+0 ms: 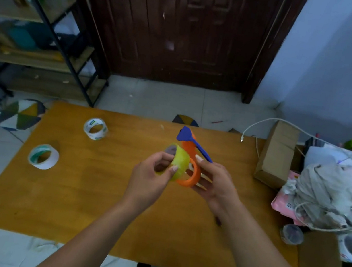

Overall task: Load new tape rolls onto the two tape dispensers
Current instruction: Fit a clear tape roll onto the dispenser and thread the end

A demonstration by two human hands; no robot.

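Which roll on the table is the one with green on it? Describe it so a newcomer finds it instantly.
Start at the wooden table and look to its left side, where two loose rolls lie flat, away from both hands. The green-printed roll is the one closer to the person, near the left edge. The roll beyond it is white with small markings, no green band.

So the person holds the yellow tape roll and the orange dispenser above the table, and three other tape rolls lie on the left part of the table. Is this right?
Not quite: the head view shows two other tape rolls on the left part of the table, not three: one farther, one nearer. The rest is right: the left hand holds the yellow tape roll and the right hand the orange dispenser.
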